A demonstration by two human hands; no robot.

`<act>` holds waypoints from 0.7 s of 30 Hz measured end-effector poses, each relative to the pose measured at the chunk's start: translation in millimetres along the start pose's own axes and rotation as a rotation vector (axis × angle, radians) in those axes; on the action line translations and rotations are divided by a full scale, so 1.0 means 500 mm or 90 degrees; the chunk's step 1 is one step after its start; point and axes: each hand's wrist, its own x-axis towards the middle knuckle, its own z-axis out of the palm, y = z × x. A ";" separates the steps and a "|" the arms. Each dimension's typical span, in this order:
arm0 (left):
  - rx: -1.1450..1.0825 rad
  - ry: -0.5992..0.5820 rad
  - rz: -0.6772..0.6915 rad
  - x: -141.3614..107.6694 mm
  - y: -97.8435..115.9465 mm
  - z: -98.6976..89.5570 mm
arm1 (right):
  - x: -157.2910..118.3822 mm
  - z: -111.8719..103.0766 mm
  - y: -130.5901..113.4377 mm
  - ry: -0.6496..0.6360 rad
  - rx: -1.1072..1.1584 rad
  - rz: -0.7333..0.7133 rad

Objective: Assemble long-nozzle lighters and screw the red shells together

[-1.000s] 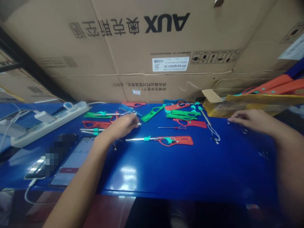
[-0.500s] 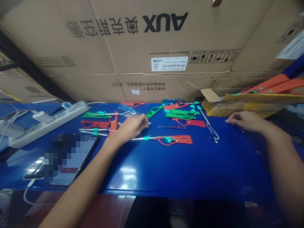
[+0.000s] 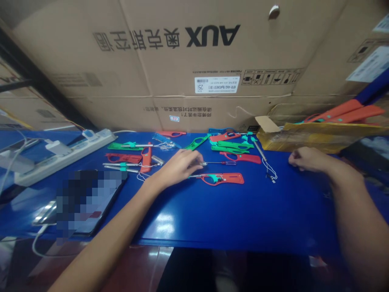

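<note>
My left hand (image 3: 186, 165) is closed in a pinch on a small pale part (image 3: 204, 164) at its fingertips, too small to name. Under and beside it lies a red lighter half-shell (image 3: 235, 178) with a metal tube and a green trigger. A screwdriver (image 3: 229, 163) with a purple handle lies just past the fingertips. My right hand (image 3: 308, 159) rests on the blue table with fingers curled; whatever they hold, if anything, is hidden. Left of it lies a metal lighter tube (image 3: 259, 149) with white wires.
Red shells (image 3: 241, 157), green shells (image 3: 232, 147) and more tubes (image 3: 121, 166) lie along the back. A yellow-taped carton (image 3: 304, 138) holds red shells. At left are a power strip (image 3: 73, 152) and a phone (image 3: 112, 194). A large cardboard box (image 3: 170, 81) stands behind.
My left hand has moved right and slightly nearer, from the loose parts to above the lighter's tube, with the small part in its fingertips. My right hand's fingers have curled in more.
</note>
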 end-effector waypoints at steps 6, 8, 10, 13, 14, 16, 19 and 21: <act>-0.011 -0.005 0.012 0.001 0.011 0.004 | 0.002 -0.014 0.025 -0.152 0.063 0.077; -0.011 -0.009 0.013 0.001 0.013 0.003 | 0.004 -0.015 0.035 -0.172 0.081 0.076; -0.010 -0.008 0.012 0.001 0.017 0.003 | 0.007 -0.013 0.044 -0.182 0.096 0.063; -0.011 -0.006 0.016 0.003 0.022 0.004 | 0.008 -0.008 0.048 -0.187 0.116 0.035; -0.012 -0.005 0.019 0.004 0.024 0.005 | 0.006 -0.008 0.047 -0.188 0.123 0.022; -0.015 -0.004 0.020 0.004 0.027 0.005 | 0.000 -0.012 0.038 -0.195 0.141 -0.009; -0.056 -0.007 0.008 0.004 0.033 0.003 | -0.012 -0.020 0.014 -0.177 0.189 -0.081; -0.079 -0.005 0.004 0.004 0.037 0.001 | -0.016 -0.017 -0.011 -0.139 0.227 -0.132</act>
